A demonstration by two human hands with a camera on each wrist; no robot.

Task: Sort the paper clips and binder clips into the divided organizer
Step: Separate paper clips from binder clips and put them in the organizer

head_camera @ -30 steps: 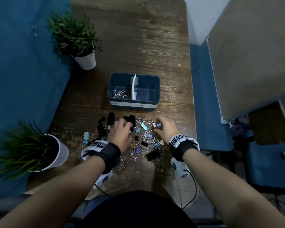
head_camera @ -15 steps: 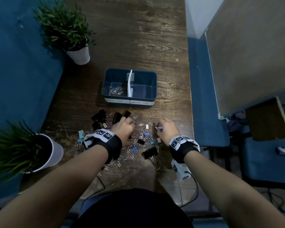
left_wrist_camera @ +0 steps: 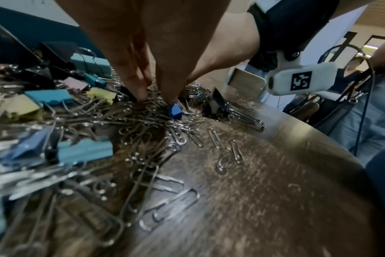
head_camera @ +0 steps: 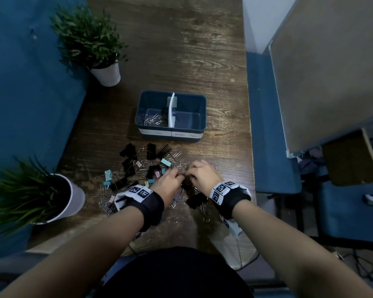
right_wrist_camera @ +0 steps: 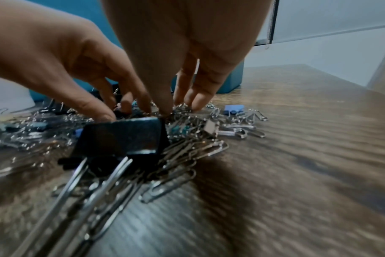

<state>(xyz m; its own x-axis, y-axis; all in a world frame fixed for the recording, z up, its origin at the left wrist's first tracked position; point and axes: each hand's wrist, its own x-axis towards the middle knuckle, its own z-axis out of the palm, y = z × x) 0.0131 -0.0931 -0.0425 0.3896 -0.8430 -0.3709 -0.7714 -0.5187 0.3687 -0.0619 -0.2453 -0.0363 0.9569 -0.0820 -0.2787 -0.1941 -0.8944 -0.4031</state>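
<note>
The blue divided organizer (head_camera: pixel 138 117) stands mid-table; its left compartment holds silver paper clips (head_camera: pixel 155 120), and its right compartment shows only bare floor. In front lies a mixed pile of paper clips (left_wrist_camera: pixel 143 121) and black and coloured binder clips (head_camera: pixel 128 151). My left hand (head_camera: pixel 173 179) and right hand (head_camera: pixel 194 174) meet fingertip to fingertip in the pile's right part. The left hand (left_wrist_camera: pixel 156 99) pinches into paper clips beside a small blue binder clip (left_wrist_camera: pixel 175 111). The right hand (right_wrist_camera: pixel 165 109) pinches a tangle of paper clips behind a large black binder clip (right_wrist_camera: pixel 121 137).
Two potted plants in white pots stand on the table's left side, one far (head_camera: pixel 107 74) and one near (head_camera: pixel 73 196). A blue wall runs along the left. The table's right edge (head_camera: pixel 251 147) borders a blue chair (head_camera: pixel 274 147).
My left hand moved right, away from the black binder clips, and now meets the right hand in the pile. The right hand stays in about the same place.
</note>
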